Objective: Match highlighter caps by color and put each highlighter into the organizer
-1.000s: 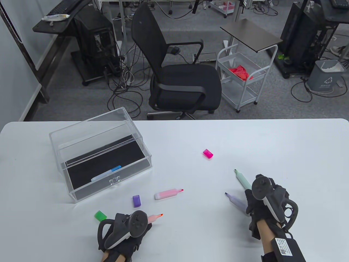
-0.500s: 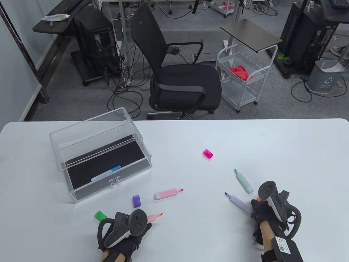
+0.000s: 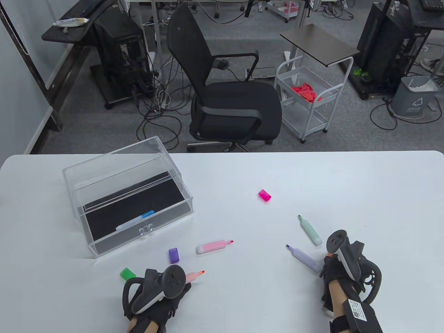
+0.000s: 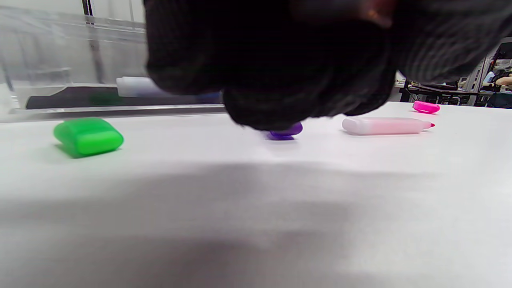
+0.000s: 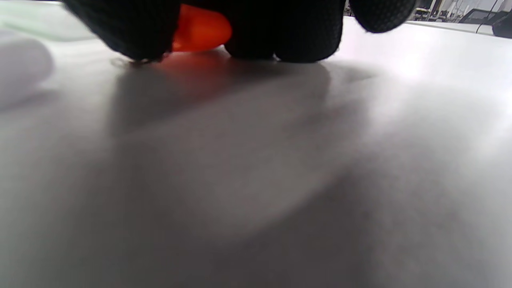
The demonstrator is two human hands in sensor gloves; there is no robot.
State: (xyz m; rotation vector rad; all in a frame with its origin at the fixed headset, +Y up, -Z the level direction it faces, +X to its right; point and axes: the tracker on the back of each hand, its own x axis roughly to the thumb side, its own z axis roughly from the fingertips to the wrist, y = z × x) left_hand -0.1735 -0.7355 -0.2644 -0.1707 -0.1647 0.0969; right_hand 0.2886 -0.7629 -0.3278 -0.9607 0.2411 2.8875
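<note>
The left hand (image 3: 158, 295) lies low at the near edge of the white table (image 3: 312, 173), its fingers wrapped round the barrel of an uncapped orange highlighter (image 3: 194, 275) whose tip sticks out past the knuckles toward the right; in the left wrist view the glove fills the top of the picture and the barrel itself is hidden. The right hand (image 3: 341, 274) sits at the near right, knuckles down on the table, and its fingers (image 5: 132, 32) close on an orange cap (image 5: 200, 29) (the right wrist view shows the cap wedged between gloved fingertips, just above the tabletop, and a speck of orange shows by the tracker in the table view). Just left of that hand lies a lilac highlighter (image 3: 305, 258) with its dark tip pointing away up and left, and beside it, a little farther back, a pale green highlighter (image 3: 310, 231), also uncapped. A pink highlighter (image 3: 213, 246) lies near the middle, with a purple cap (image 3: 173, 255) to its left and a green cap (image 3: 127, 274) just beside the left hand. A magenta cap (image 3: 264, 195) sits alone farther back, well apart from the rest. The clear organizer (image 3: 104, 166) stands at the left of the table, its drawer lined in black, and a capped blue highlighter (image 3: 135, 220) lies inside near the front wall.
</note>
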